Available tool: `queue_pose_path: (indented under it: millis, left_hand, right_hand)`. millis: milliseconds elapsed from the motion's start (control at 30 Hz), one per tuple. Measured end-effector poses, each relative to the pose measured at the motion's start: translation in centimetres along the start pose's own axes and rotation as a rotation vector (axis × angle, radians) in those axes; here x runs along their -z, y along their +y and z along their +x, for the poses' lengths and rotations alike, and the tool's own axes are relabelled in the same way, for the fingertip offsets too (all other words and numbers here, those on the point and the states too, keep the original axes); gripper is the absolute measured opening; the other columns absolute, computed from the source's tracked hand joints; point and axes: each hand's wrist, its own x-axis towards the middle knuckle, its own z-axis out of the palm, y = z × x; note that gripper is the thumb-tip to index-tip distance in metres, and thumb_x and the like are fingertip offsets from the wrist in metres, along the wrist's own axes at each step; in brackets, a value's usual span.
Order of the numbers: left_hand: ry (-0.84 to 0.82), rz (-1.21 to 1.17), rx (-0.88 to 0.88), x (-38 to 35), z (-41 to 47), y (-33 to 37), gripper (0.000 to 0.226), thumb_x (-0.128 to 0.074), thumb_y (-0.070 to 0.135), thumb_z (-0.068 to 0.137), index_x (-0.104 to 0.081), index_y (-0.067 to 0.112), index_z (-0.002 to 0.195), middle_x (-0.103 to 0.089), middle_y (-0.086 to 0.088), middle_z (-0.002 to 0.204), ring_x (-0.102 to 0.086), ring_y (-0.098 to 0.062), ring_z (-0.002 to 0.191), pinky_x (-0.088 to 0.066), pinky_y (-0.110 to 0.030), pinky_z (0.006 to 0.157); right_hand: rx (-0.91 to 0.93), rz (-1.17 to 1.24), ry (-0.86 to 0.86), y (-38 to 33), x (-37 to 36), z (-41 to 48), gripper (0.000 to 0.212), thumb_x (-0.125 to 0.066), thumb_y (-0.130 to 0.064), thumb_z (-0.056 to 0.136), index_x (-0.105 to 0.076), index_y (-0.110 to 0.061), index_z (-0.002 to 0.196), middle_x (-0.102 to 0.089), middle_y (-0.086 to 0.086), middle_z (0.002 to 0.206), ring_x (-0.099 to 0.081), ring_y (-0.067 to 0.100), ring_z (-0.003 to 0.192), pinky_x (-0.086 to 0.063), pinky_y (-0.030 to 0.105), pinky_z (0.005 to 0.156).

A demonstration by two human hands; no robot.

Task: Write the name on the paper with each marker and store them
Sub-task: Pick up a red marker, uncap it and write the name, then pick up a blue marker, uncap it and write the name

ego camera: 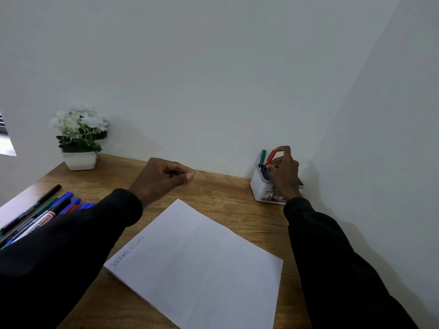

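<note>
Beyond the far right corner of the paper (202,269), against the wall, stands a small white holder (260,188), and the right hand (283,173) is over it. Its thumb and fingertips are pinched on the upper end of a red marker (271,157), whose lower end is already inside the holder's opening. It leans beside a green marker (263,157) stored there. Gripping it near the top probably lets the hand steer the marker down without knocking its neighbour. I judge this to be the storing step for the red one.

Past the paper's far edge, the left hand (161,179) hovers above the desk (225,193) with its fingers curled in towards the palm. Nothing shows in them, so it looks idle while the other hand works.

The paper lies slantwise in the middle of the desk, angled for writing. A faint line of handwriting (128,251) runs along its near left edge, and the rest is blank.

To the left of the paper, partly under the left sleeve, lies a heap of markers (47,210) in blue, black, green and red. They are within that hand's reach and not yet stored, so most of the task seems to remain.

Further off to the paper's far left sits a potted plant (79,136) with white flowers.
</note>
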Motion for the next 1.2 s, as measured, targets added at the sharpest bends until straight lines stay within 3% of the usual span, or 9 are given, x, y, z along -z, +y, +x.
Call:
queue_pose_path:
  millis: [133, 333, 433, 667, 767, 933, 1033, 1200]
  left_hand:
    - [-0.003, 0.001, 0.012, 0.0, 0.1, -0.4, 0.019, -0.077, 0.019, 0.082, -0.078, 0.01, 0.099, -0.077, 0.005, 0.094, -0.072, -0.006, 0.093, -0.055, -0.014, 0.08]
    - [0.006, 0.0, 0.013, 0.2, 0.0, -0.5, 0.018, -0.077, 0.016, 0.082, -0.077, 0.009, 0.099, -0.077, 0.007, 0.094, -0.071, -0.002, 0.09, -0.05, -0.006, 0.07]
    - [0.008, 0.018, 0.009, 0.7, -0.3, -0.5, 0.017, -0.076, 0.016, 0.082, -0.078, 0.011, 0.098, -0.077, 0.007, 0.09, -0.072, -0.004, 0.087, -0.05, -0.006, 0.069]
    - [0.022, 0.027, 0.004, 2.6, -1.9, -0.6, 0.016, -0.076, 0.012, 0.082, -0.077, 0.007, 0.097, -0.077, 0.001, 0.092, -0.072, -0.006, 0.087, -0.05, -0.006, 0.068]
    - [0.022, 0.017, 0.024, 3.8, -3.0, -0.6, 0.019, -0.075, 0.013, 0.083, -0.076, 0.007, 0.101, -0.077, 0.001, 0.096, -0.072, -0.006, 0.089, -0.051, -0.007, 0.069]
    - [0.029, 0.061, 0.058, 6.2, -5.4, -1.0, 0.019, -0.074, 0.014, 0.084, -0.076, 0.01, 0.103, -0.076, 0.0, 0.101, -0.071, -0.01, 0.094, -0.054, -0.011, 0.076]
    - [0.046, 0.102, 0.07, 7.9, -7.3, -0.9, 0.017, -0.072, 0.012, 0.086, -0.075, 0.009, 0.103, -0.076, -0.005, 0.098, -0.072, -0.011, 0.089, -0.054, -0.011, 0.072]
    - [0.142, 0.086, 0.118, 12.2, -10.4, -1.3, 0.018, -0.075, 0.02, 0.084, -0.076, 0.015, 0.102, -0.077, -0.001, 0.093, -0.072, -0.015, 0.091, -0.057, -0.026, 0.084]
  right_hand:
    - [0.018, -0.028, 0.002, 0.2, -0.2, 0.2, 0.046, -0.072, 0.007, 0.09, -0.054, -0.016, 0.125, -0.068, 0.007, 0.094, -0.069, 0.021, 0.086, -0.062, 0.036, 0.076]
    - [0.056, -0.085, -0.026, 0.3, -0.1, 0.8, 0.049, -0.072, 0.0, 0.092, -0.062, -0.014, 0.138, -0.073, 0.013, 0.114, -0.072, 0.025, 0.098, -0.061, 0.031, 0.078]
    - [0.038, -0.109, 0.022, 0.0, 0.0, 0.5, 0.053, -0.075, -0.003, 0.091, -0.062, -0.013, 0.141, -0.073, 0.011, 0.119, -0.072, 0.024, 0.099, -0.063, 0.038, 0.084]
    - [0.11, 0.022, 0.114, -3.3, 0.1, -2.9, 0.023, -0.073, -0.004, 0.091, -0.075, -0.008, 0.114, -0.077, 0.008, 0.108, -0.073, 0.021, 0.093, -0.063, 0.035, 0.084]
    - [0.15, 0.138, 0.016, -6.4, -0.7, -6.0, 0.016, -0.074, -0.005, 0.092, -0.079, -0.009, 0.106, -0.078, 0.004, 0.096, -0.074, 0.015, 0.086, -0.057, 0.013, 0.076]
    - [0.18, 0.257, -0.293, -10.5, -3.1, -11.6, 0.019, -0.077, -0.002, 0.086, -0.08, -0.02, 0.091, -0.077, -0.006, 0.079, -0.071, 0.011, 0.069, -0.061, 0.029, 0.07]
    - [0.183, 0.337, -0.414, -12.8, -4.6, -14.4, 0.008, -0.081, -0.007, 0.088, -0.081, -0.014, 0.092, -0.077, -0.003, 0.075, -0.07, 0.009, 0.063, -0.061, 0.026, 0.066]
    - [0.189, 0.404, -0.568, -16.0, -7.4, -17.4, 0.011, -0.081, -0.005, 0.089, -0.081, -0.016, 0.091, -0.078, -0.001, 0.074, -0.073, 0.016, 0.066, -0.063, 0.032, 0.064]
